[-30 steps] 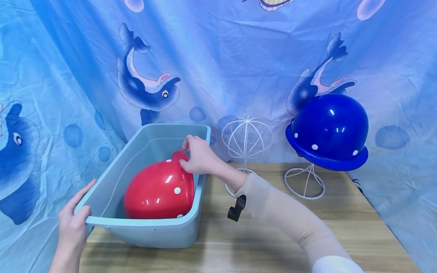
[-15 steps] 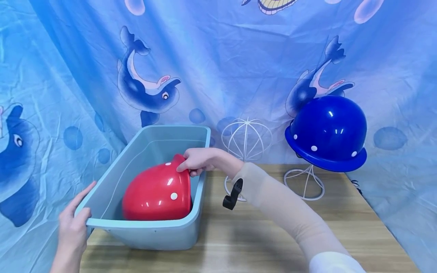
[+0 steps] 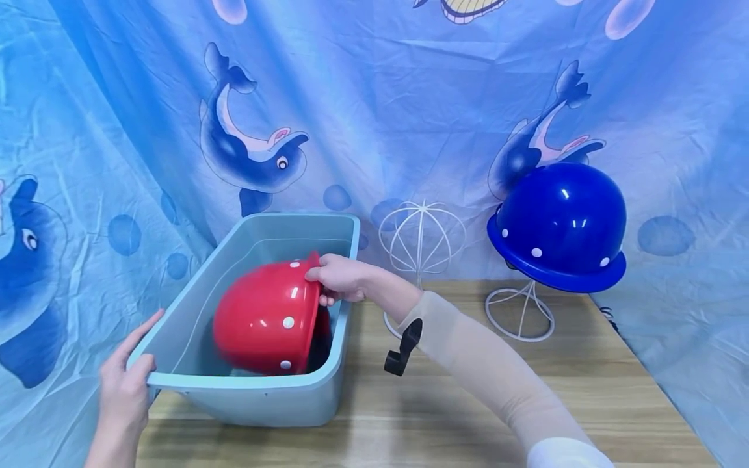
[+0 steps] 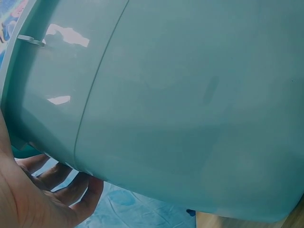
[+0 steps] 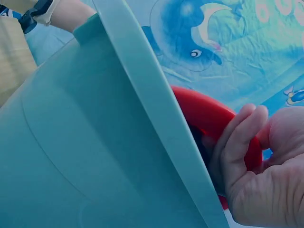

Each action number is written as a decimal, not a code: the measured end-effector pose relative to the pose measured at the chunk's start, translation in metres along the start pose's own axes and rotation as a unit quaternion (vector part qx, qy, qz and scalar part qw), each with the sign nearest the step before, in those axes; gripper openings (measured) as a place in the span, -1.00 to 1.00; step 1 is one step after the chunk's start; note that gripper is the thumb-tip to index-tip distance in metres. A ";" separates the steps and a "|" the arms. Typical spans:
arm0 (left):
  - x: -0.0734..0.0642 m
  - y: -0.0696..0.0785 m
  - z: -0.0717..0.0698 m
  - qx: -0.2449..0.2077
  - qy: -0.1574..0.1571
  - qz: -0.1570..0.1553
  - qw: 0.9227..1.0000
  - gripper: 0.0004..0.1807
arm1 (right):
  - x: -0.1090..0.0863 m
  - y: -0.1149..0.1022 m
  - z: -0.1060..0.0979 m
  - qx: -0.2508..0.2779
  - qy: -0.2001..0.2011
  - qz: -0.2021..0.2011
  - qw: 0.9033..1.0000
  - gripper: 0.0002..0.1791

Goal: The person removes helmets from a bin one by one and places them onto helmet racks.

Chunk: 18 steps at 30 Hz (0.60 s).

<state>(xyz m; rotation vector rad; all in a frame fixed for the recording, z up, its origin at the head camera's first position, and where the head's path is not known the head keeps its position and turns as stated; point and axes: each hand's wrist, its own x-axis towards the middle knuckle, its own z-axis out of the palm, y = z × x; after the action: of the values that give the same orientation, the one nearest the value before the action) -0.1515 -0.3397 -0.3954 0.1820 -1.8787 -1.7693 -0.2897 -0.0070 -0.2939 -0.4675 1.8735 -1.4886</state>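
Right grip point(image 3: 342, 278) on brim point(image 3: 305, 325), red helmet point(image 3: 257, 318) leftward, inside tub point(image 3: 263, 406)

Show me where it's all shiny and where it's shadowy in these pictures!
Head view: little white glints on the red helmet and blue helmet, and a soft shadow on the table beside the tub; left wrist view: two white glare patches on the tub; right wrist view: darker shade on the tub under its rim.
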 end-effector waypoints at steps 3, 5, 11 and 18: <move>0.000 0.001 0.000 0.000 0.001 0.000 1.000 -0.20 | -0.004 0.000 -0.002 0.024 0.035 -0.031 0.999 -0.81; -0.001 0.001 0.000 0.001 0.003 0.001 1.000 -0.20 | -0.006 0.001 -0.003 0.046 0.053 -0.047 0.996 -0.80; -0.001 0.003 0.000 -0.005 0.007 -0.001 1.000 -0.19 | -0.018 0.002 -0.007 0.098 0.080 -0.100 0.987 -0.75; -0.001 0.003 0.001 -0.002 0.011 -0.004 1.000 -0.19 | -0.032 0.004 -0.001 0.145 0.109 -0.140 0.973 -0.73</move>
<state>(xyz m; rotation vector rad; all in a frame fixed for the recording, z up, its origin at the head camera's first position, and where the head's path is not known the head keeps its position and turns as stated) -0.1503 -0.3386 -0.3932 0.2059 -1.8621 -1.7681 -0.2676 0.0163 -0.2881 -0.4580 1.7633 -2.0394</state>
